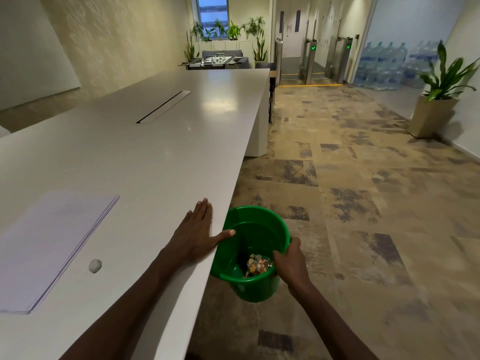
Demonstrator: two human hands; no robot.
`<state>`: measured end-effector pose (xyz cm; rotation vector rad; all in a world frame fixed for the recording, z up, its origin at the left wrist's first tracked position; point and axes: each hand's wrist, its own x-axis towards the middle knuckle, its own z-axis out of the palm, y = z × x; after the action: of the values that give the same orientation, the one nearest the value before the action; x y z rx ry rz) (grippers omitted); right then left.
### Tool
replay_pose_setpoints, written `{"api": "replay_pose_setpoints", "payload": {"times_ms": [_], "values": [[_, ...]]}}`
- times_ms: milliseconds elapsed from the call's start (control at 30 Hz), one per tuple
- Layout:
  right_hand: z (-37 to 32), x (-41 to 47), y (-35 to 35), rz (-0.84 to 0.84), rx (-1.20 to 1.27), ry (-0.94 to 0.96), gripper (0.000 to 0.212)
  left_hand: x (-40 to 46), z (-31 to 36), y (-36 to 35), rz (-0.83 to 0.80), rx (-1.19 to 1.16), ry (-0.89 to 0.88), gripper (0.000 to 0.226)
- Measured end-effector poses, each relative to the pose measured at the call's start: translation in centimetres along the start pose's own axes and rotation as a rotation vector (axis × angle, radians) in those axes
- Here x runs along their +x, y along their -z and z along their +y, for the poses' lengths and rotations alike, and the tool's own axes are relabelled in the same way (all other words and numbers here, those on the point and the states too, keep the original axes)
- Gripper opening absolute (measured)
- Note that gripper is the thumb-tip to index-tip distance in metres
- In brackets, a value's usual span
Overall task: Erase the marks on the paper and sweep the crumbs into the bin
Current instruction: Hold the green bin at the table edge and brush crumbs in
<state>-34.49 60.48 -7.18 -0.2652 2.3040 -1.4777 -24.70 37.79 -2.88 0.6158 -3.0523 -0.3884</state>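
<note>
Right hand (288,261) fingers clamped over the rim of the green bin (255,284), held just below the table (155,157) edge, coloured scraps inside. Left hand (194,232) flat at the edge, fingers together, thumb splayed over the bin. Eraser (95,265) beside paper (49,245), farther left.

left hand (194,232): flat on table (155,157) edge, thumb over bin (257,281) rim | right hand (288,261): gripping bin rim, bin below table edge | eraser (95,265), paper (46,245): left of flat hand
</note>
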Motion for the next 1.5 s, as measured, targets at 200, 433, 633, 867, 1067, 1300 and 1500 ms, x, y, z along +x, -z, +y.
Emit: {"api": "replay_pose_setpoints", "payload": {"times_ms": [200,433,633,867,1067,1300,1500], "values": [[-0.3,0.3,0.0,-0.002,-0.014,0.014,0.043,0.3,-0.5,-0.5,0.035,-0.03,-0.06,0.108],[-0.2,0.5,0.2,-0.022,-0.005,0.025,0.043,-0.2,-0.6,-0.2,0.149,-0.062,0.044,0.126],[-0.3,0.7,0.5,-0.032,-0.015,0.023,0.039,0.7,-0.4,0.2,0.033,-0.006,0.01,0.135],[-0.1,0.9,0.4,-0.049,-0.023,0.039,0.04,-0.1,-0.6,0.2,0.007,-0.079,-0.113,0.123],[-0.4,1.1,0.4,-0.062,-0.018,0.044,0.039,-2.0,-0.6,-0.3,0.159,-0.268,-0.066,0.107],[-0.5,1.2,0.6,-0.077,-0.006,0.038,0.044,-2.3,-0.4,-0.5,0.082,-0.002,0.15,0.134],[-0.6,1.4,0.6,-0.076,-0.004,0.034,0.046,-1.4,0.6,-0.1,-0.012,0.038,0.111,0.142]]}}
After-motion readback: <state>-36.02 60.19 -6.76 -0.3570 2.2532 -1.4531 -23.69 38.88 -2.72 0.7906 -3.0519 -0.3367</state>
